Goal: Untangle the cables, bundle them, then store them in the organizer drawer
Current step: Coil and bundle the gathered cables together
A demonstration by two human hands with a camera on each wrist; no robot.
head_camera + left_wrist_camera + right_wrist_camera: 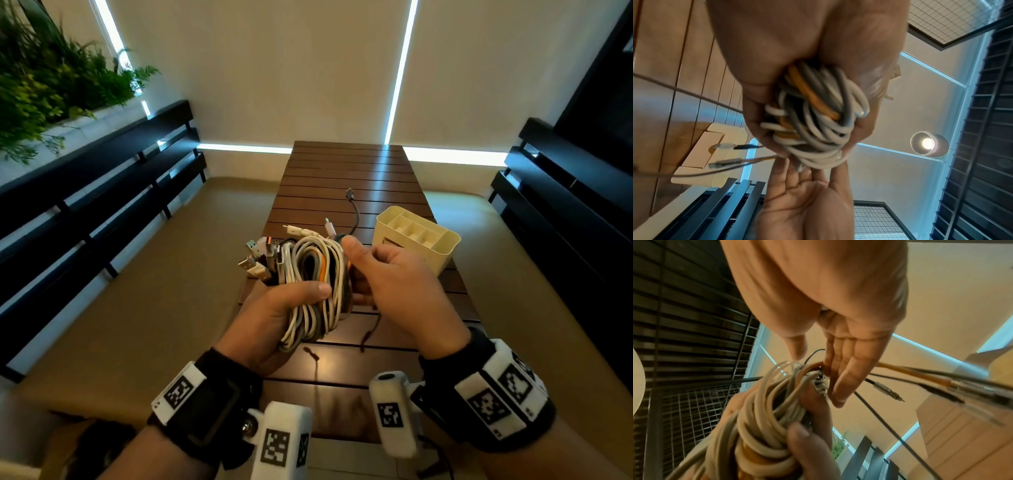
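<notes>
A coil of white, grey, orange and black cables (315,284) is held up over the near half of the table. My left hand (298,294) grips its lower part, thumb across the front. USB plugs (260,257) stick out at the coil's upper left, and a grey cable end (352,205) arches off the top. My right hand (356,270) is at the coil's right side, thumb at the top. In the right wrist view its fingers (840,369) lie straight against the top loops of the coil (760,418). The cream organizer (442,250) stands just right of the hands, with its drawer front (387,241) facing me.
The dark slatted wooden table (342,171) runs away from me. Thin brown cord ends (313,356) lie on its near part under the hands. Black benches flank it on the left (102,192) and right (565,205). Plants (51,78) fill the far left.
</notes>
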